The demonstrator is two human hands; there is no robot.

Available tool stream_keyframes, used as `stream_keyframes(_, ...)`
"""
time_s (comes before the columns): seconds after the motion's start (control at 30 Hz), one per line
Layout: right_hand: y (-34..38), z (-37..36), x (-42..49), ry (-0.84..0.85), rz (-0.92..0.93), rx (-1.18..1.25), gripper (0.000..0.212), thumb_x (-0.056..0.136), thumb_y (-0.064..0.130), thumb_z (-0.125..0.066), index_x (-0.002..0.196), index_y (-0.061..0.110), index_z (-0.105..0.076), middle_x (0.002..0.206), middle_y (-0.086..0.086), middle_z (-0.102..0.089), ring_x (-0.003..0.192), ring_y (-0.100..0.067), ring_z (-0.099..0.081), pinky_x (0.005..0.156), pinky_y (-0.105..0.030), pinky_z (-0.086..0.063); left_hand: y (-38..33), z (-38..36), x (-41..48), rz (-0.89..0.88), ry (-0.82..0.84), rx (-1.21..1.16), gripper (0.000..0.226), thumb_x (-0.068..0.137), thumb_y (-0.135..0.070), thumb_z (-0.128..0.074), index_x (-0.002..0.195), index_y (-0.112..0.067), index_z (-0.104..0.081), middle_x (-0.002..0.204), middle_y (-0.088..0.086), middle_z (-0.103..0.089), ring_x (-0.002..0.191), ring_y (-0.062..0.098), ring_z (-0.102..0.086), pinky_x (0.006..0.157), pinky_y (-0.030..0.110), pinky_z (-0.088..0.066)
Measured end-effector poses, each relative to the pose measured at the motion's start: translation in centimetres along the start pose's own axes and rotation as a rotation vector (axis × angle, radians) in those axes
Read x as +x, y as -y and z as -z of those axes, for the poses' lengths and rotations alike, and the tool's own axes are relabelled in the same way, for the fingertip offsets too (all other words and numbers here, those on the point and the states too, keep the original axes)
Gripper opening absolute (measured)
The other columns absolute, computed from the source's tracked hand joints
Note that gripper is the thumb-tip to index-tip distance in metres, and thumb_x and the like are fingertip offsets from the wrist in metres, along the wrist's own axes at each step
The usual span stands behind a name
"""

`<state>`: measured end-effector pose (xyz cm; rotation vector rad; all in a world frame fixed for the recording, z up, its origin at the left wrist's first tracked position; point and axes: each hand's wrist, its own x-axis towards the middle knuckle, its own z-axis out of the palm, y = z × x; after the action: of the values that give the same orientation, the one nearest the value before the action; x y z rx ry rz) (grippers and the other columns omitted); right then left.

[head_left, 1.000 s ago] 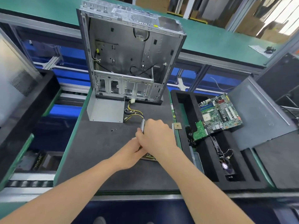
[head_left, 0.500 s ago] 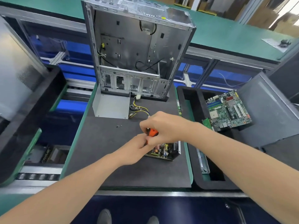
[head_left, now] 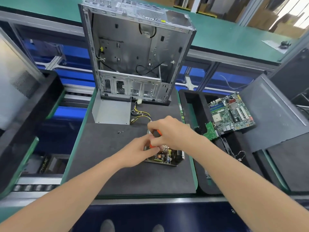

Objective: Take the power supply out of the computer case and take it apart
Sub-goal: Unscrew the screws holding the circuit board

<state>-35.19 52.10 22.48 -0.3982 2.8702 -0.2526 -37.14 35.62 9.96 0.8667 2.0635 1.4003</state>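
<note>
Standing upright at the back of the grey mat [head_left: 117, 173], the computer case [head_left: 133, 52] shows its open side, with the power supply cover [head_left: 112, 113] lying just in front of it. Nearer, the bare power supply board [head_left: 165, 156] lies under both hands: the right hand [head_left: 173, 133] grips an orange-and-black screwdriver [head_left: 157, 133], and the left hand [head_left: 138, 151] pinches its lower end

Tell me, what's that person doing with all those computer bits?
A person is taking a power supply apart. Their right hand grips an orange-handled screwdriver over it on the mat, and the left hand pinches the tool's lower end. The metal cover lies beside the emptied computer case. A motherboard rests on the tray at the right.
</note>
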Motion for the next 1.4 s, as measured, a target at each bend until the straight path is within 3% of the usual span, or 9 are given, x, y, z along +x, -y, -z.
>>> stream_keyframes(0.07,-0.4,0.4,-0.2,0.011,0.029,-0.001,0.015,0.087,0.038,-0.063,0.087,0.025,-0.056,0.069,0.003,-0.058,0.071,-0.025,-0.059,0.050,-0.027,-0.032,0.1,1.0,0.0,-0.025,-0.052,0.006,0.013,0.092,-0.051,-0.067,0.101,-0.040,-0.066,0.103,-0.012,-0.072,0.098,0.016,-0.068,0.091,0.038,-0.051)
stream_keyframes(0.17,-0.1,0.2,-0.4,0.027,0.109,-0.029,0.015,0.090,0.038,-0.063,0.088,0.025,-0.057,0.068,0.003,-0.058,0.071,-0.026,-0.060,0.051,-0.029,-0.034,0.0,2.0,-0.3,-0.046,-0.091,0.066,0.014,0.084,-0.052,-0.078,0.094,-0.047,-0.068,0.098,-0.020,-0.071,0.098,-0.001,-0.065,0.081,0.011,-0.042)
stream_keyframes(0.3,0.1,1.1,-0.4,0.149,0.295,-0.059,0.017,0.084,0.028,-0.072,0.091,0.022,-0.058,0.081,0.002,-0.055,0.079,-0.020,-0.052,0.056,-0.035,-0.043,-0.5,2.4,-0.5,-0.028,-0.012,0.119,0.023,0.081,-0.052,-0.082,0.102,-0.053,-0.072,0.108,-0.030,-0.073,0.105,-0.010,-0.064,0.084,0.004,-0.040)
stream_keyframes(0.47,0.0,1.7,-0.2,0.190,0.353,-0.117,0.022,0.079,0.019,-0.073,0.097,0.024,-0.063,0.087,0.010,-0.044,0.074,0.001,-0.044,0.051,-0.021,-0.024,-0.4,2.2,-0.6,-0.039,-0.098,0.161,0.014,0.081,-0.048,-0.083,0.093,-0.044,-0.076,0.097,-0.027,-0.074,0.082,-0.013,-0.063,0.073,0.006,-0.040)
stream_keyframes(0.6,0.5,1.5,-0.5,0.114,0.265,-0.093,0.030,0.082,0.031,-0.071,0.105,0.022,-0.054,0.088,0.006,-0.051,0.081,-0.014,-0.052,0.060,-0.035,-0.044,-0.4,2.0,-0.7,-0.007,-0.146,0.150,0.010,0.084,-0.044,-0.081,0.088,-0.036,-0.076,0.094,-0.021,-0.075,0.086,-0.005,-0.065,0.073,0.012,-0.041)
stream_keyframes(0.73,1.4,0.3,-1.1,-0.109,-0.016,-0.277,0.040,0.093,0.056,-0.054,0.094,0.017,-0.044,0.071,0.002,-0.041,0.065,-0.028,-0.048,0.056,-0.034,-0.032,-0.6,1.7,-0.7,-0.061,-0.152,0.117,0.020,0.090,-0.027,-0.081,0.085,-0.044,-0.071,0.085,-0.020,-0.072,0.065,-0.010,-0.056,0.066,0.006,-0.040)
stream_keyframes(0.87,2.0,-0.6,-0.7,-0.084,-0.170,-0.108,0.031,0.094,0.044,-0.055,0.086,0.015,-0.048,0.073,-0.001,-0.048,0.062,-0.025,-0.051,0.049,-0.030,-0.029,-0.7,1.8,-0.7,-0.034,-0.102,0.095,0.022,0.088,-0.031,-0.081,0.093,-0.051,-0.072,0.102,-0.018,-0.076,0.101,0.000,-0.069,0.089,0.017,-0.048)
stream_keyframes(1.23,0.0,1.3,-0.6,0.140,0.199,-0.015,0.016,0.088,0.026,-0.072,0.099,0.020,-0.061,0.090,0.002,-0.052,0.083,-0.020,-0.055,0.067,-0.038,-0.051,-0.1,2.2,-0.2,0.034,-0.110,0.098,0.021,0.080,-0.056,-0.078,0.100,-0.050,-0.075,0.106,-0.029,-0.075,0.109,-0.009,-0.066,0.096,0.026,-0.049)
stream_keyframes(1.4,0.4,1.4,-0.9,0.031,0.198,-0.114,0.029,0.088,0.039,-0.067,0.106,0.022,-0.053,0.088,0.002,-0.055,0.078,-0.023,-0.056,0.060,-0.036,-0.050,-0.2,1.8,-0.3,0.003,-0.129,0.055,0.017,0.084,-0.052,-0.077,0.101,-0.046,-0.077,0.104,-0.025,-0.076,0.108,-0.004,-0.068,0.092,0.025,-0.046)
